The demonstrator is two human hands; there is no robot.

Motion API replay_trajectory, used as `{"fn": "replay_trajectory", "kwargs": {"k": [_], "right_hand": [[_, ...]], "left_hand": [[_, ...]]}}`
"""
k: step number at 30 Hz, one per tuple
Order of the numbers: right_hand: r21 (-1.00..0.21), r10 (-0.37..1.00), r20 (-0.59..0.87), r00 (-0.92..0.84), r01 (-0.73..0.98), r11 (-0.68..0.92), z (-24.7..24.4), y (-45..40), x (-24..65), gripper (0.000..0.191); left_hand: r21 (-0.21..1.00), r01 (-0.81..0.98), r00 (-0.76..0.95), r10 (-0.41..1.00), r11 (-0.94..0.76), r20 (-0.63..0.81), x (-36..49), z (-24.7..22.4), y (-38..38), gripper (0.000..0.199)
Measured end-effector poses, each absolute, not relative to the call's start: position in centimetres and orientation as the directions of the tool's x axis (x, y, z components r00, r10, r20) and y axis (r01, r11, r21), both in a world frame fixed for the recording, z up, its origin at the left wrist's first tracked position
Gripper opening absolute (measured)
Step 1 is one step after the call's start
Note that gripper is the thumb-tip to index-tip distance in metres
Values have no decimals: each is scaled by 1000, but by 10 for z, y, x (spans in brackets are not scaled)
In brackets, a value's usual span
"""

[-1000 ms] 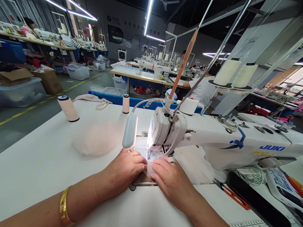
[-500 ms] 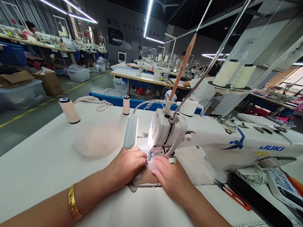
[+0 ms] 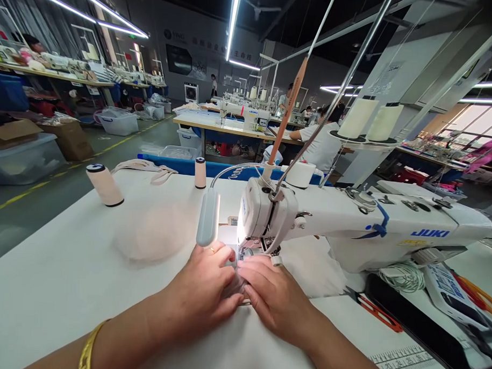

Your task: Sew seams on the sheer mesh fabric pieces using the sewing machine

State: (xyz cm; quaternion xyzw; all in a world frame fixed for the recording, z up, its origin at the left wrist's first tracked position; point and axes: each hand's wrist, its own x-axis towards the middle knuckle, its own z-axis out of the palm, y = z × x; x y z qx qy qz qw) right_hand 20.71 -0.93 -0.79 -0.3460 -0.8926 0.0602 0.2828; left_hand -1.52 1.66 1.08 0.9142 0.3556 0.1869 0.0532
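Note:
A white sewing machine (image 3: 329,209) reaches in from the right, its needle area lit by a lamp (image 3: 208,218). Just left of and below the presser foot, my left hand (image 3: 206,285) has its fingers bent around thin sheer fabric (image 3: 236,284). My right hand (image 3: 276,296) lies at the right of the needle area, fingers together and pressed on the same fabric. Much of the fabric between the hands is hidden by the fingers. A pale sheer bundle (image 3: 155,232) rests on the table to the left.
Thread cones (image 3: 104,186) and a smaller spool (image 3: 200,173) stand at the table's back. On the right lie orange-handled snips (image 3: 381,313), a black phone-like object (image 3: 418,325), a coiled cable (image 3: 402,277) and a ruler (image 3: 401,359). A person in white (image 3: 322,147) sits beyond.
My left hand has shifted toward me, its fingers more bent and its thumb now lower beside my right hand. More of the brown patch is covered. The whole view has shifted slightly.

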Motion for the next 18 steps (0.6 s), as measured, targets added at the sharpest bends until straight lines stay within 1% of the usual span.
{"fn": "replay_trajectory", "kwargs": {"k": [2, 3, 5, 6, 10, 13, 16, 18], "right_hand": [[-289, 660, 423, -620, 599, 747, -8, -11, 207, 25], [-273, 669, 398, -628, 615, 740, -8, -11, 208, 24], [-241, 682, 354, -640, 642, 728, -10, -11, 210, 22], [-231, 686, 340, -643, 650, 724, -11, -11, 211, 22], [-220, 681, 358, -638, 652, 726, -11, -12, 215, 22], [-218, 673, 367, -642, 644, 733, -12, -14, 215, 23], [-193, 676, 360, -644, 657, 729, -13, -14, 215, 23], [-179, 678, 354, -644, 665, 725, -14, -13, 215, 23]], "left_hand": [[313, 586, 698, 662, -747, 273, -19, 13, 15, 23], [330, 587, 697, 669, -739, 258, -22, 13, 16, 21], [315, 604, 694, 677, -733, 244, -26, 11, 19, 22], [294, 604, 694, 670, -741, 262, -27, 9, 20, 25], [219, 518, 728, 561, -827, 395, -25, 2, 23, 33], [243, 428, 761, 492, -871, 423, -21, -2, 20, 30], [263, 413, 767, 489, -872, 415, -20, -3, 17, 24], [257, 421, 758, 493, -870, 426, -20, -4, 17, 24]]}}
